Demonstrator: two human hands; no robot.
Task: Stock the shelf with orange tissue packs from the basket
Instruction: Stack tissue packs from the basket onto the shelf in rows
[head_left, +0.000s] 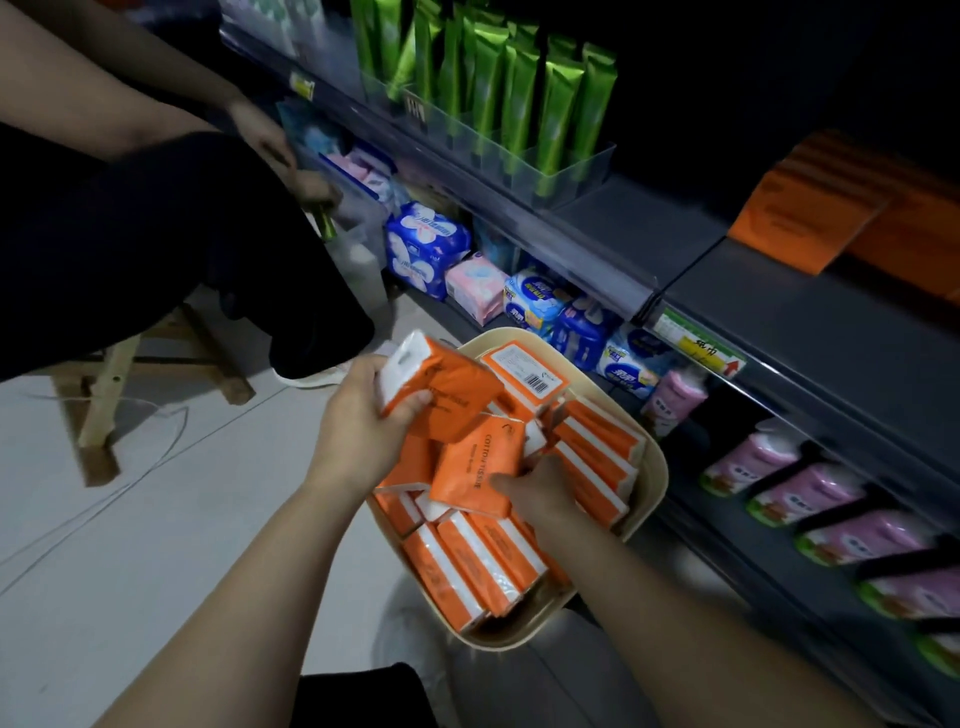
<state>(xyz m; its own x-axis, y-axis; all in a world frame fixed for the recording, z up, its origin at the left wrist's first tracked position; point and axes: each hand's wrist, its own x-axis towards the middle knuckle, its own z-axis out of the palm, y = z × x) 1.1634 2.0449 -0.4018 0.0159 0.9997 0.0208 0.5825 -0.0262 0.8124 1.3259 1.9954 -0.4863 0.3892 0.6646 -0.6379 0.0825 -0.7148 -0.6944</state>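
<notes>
My left hand (363, 421) is curled round an orange plastic-wrapped tissue pack with a white handle end (441, 382). The thumb lies across its face, and the pack is held just above the far-left rim of the cream oval plastic basket (655, 467). My right hand (537, 491) grips a second orange pack printed COTTON TISSUE (470, 467), tilted on end over the heap. One digit lies on the printed face and the rest are hidden behind it. The two held packs touch at a corner.

More loose orange packs (478, 566) lie jumbled in the basket, which sits on the pale tiled floor (182, 519) just beside the dark grey shelf unit (779, 332). On the shelf at upper right a stack of orange packs (810, 218) already lies flat. Upright green tubes (493, 93) stand in a clear tray further left, and pink-wrapped packs (852, 525) line the lower shelf.

At left another person sits on a wooden stool (119, 384), one hand (265, 135) reaching toward the shelf.
</notes>
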